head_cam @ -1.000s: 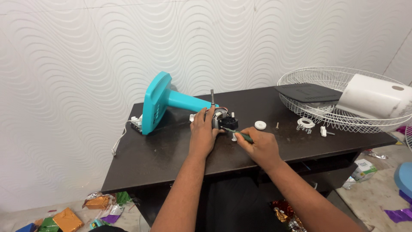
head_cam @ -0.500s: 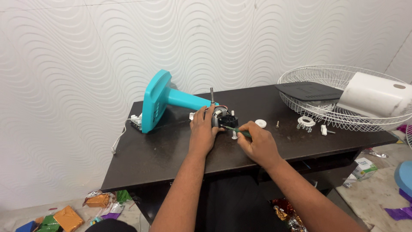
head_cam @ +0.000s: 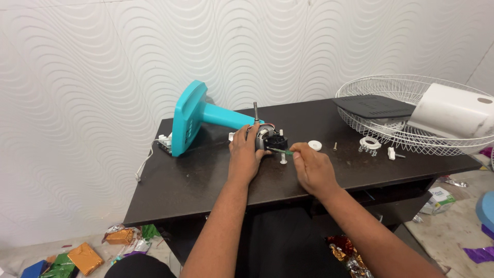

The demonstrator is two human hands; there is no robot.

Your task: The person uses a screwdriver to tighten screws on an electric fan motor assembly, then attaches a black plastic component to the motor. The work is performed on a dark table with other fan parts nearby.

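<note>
The fan motor (head_cam: 268, 140) is positioned near the middle of the dark table (head_cam: 206, 180), at the end of the teal stand (head_cam: 198, 119), which lies on its side. The motor is gripped from the near side by the left hand (head_cam: 245, 154), fingers curled around its housing. A green-handled screwdriver (head_cam: 280, 151) is held closed in the right hand (head_cam: 314, 167), with its tip set against the motor. A small white cap (head_cam: 314, 145) and loose white fittings (head_cam: 369, 143) lie just right of the hands. A white wire fan guard (head_cam: 411, 123), bearing a dark panel (head_cam: 373, 106) and a white housing (head_cam: 455, 110), rests at the table's right end.
</note>
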